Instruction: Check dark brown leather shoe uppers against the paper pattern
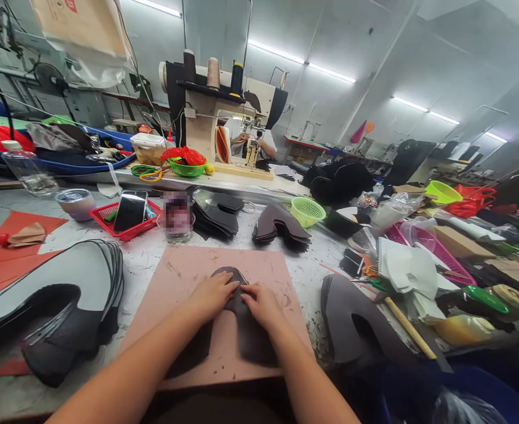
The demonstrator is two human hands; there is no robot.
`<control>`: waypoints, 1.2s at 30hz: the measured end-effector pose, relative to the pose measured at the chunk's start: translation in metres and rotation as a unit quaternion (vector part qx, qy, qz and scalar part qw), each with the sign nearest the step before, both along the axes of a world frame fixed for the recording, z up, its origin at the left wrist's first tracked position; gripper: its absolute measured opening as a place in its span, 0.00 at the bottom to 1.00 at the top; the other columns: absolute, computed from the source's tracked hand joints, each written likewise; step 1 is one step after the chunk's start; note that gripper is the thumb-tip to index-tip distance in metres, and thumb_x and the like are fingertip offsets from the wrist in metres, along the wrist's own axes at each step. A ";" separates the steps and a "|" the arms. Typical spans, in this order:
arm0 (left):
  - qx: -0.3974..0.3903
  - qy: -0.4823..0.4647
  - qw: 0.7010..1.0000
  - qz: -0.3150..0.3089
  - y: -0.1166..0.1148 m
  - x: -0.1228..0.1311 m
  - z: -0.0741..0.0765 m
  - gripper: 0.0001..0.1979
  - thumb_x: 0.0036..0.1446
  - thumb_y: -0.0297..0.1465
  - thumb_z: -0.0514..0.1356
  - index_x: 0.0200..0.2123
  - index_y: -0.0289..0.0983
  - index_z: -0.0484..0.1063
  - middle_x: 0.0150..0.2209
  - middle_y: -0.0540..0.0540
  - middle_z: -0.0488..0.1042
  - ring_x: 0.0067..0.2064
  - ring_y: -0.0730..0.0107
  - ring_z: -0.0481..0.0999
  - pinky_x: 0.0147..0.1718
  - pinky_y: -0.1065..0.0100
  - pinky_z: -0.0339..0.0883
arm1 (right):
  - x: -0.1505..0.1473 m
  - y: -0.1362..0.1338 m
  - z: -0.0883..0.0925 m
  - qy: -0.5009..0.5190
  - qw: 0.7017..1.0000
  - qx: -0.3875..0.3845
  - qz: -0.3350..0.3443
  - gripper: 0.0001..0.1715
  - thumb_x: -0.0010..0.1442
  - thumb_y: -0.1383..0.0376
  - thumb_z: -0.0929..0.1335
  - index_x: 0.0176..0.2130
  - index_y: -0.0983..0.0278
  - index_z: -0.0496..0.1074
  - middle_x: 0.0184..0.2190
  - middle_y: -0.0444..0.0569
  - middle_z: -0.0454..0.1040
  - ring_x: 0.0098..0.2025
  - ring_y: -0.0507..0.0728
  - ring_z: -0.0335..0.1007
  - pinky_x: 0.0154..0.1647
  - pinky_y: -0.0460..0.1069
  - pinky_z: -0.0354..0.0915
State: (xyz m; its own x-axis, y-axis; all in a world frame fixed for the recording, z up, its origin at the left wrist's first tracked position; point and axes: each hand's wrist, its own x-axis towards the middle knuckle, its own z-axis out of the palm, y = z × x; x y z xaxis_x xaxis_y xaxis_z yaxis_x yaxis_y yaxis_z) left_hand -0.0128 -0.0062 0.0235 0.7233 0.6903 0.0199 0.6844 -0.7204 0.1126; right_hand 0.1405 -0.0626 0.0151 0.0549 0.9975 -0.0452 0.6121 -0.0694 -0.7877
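A dark, U-shaped shoe upper piece (pixel 256 343) lies on a pink cutting board (pixel 166 294), its curved end pointing away from me and its two legs towards me. My left hand (pixel 214 292) rests on the left side of the curve, fingers stretched out over the dark material. Close beside it, my right hand (pixel 262 303) is at the right edge of the curve, with thumb and fingers drawn together. A thin pale line shows by its fingertips; whether it is a tool or the piece's edge I cannot tell. My forearms cover part of the left leg.
Stacked upper pieces lie left (pixel 105 277), right (pixel 352 318) and behind the board (pixel 281 224). A red basket (pixel 129 232) with a phone (pixel 130 211), a glass jar (pixel 179 227) and a green basket (pixel 308 211) stand farther back. Beyond is a sewing machine (pixel 202 121) with a person behind it.
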 end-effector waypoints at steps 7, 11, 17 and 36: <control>0.020 -0.011 1.000 0.011 -0.001 0.009 -0.020 0.18 0.55 0.32 0.52 0.51 0.40 0.64 0.54 0.40 0.63 0.55 0.57 0.61 0.51 0.57 0.56 | 0.023 -0.071 -0.011 0.174 0.972 -0.121 -0.102 0.12 0.44 0.66 0.66 0.33 0.64 0.72 0.27 0.45 0.73 0.26 0.52 0.67 0.24 0.47 0.65; 0.008 -0.002 0.999 0.039 -0.009 0.015 -0.014 0.19 0.56 0.33 0.52 0.52 0.45 0.62 0.56 0.41 0.61 0.56 0.52 0.58 0.51 0.55 0.54 | 0.027 -0.094 -0.017 0.166 0.971 -0.093 -0.146 0.10 0.46 0.62 0.65 0.30 0.64 0.72 0.19 0.44 0.70 0.22 0.53 0.66 0.21 0.46 0.64; 0.013 -0.006 0.999 0.052 -0.011 0.018 -0.017 0.20 0.57 0.34 0.51 0.53 0.47 0.60 0.57 0.42 0.59 0.58 0.51 0.54 0.52 0.54 0.50 | 0.028 -0.097 -0.012 0.073 0.986 -0.038 -0.143 0.09 0.48 0.64 0.64 0.29 0.63 0.72 0.20 0.45 0.72 0.23 0.54 0.68 0.23 0.47 0.63; 0.009 0.003 0.998 0.063 -0.015 0.020 -0.014 0.28 0.50 0.47 0.54 0.54 0.46 0.59 0.58 0.41 0.57 0.58 0.47 0.53 0.52 0.53 0.47 | 0.026 -0.087 0.002 -0.006 0.986 -0.078 -0.146 0.09 0.45 0.68 0.63 0.31 0.61 0.66 0.19 0.37 0.66 0.20 0.49 0.62 0.23 0.44 0.58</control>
State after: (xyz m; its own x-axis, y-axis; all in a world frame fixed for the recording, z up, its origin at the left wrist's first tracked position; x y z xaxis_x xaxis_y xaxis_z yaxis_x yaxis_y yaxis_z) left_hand 0.0075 -0.0208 0.0096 0.6309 0.7753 0.0293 0.7702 -0.6304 0.0964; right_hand 0.1661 -0.1499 0.0169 0.3406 0.9200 -0.1939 0.5565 -0.3635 -0.7471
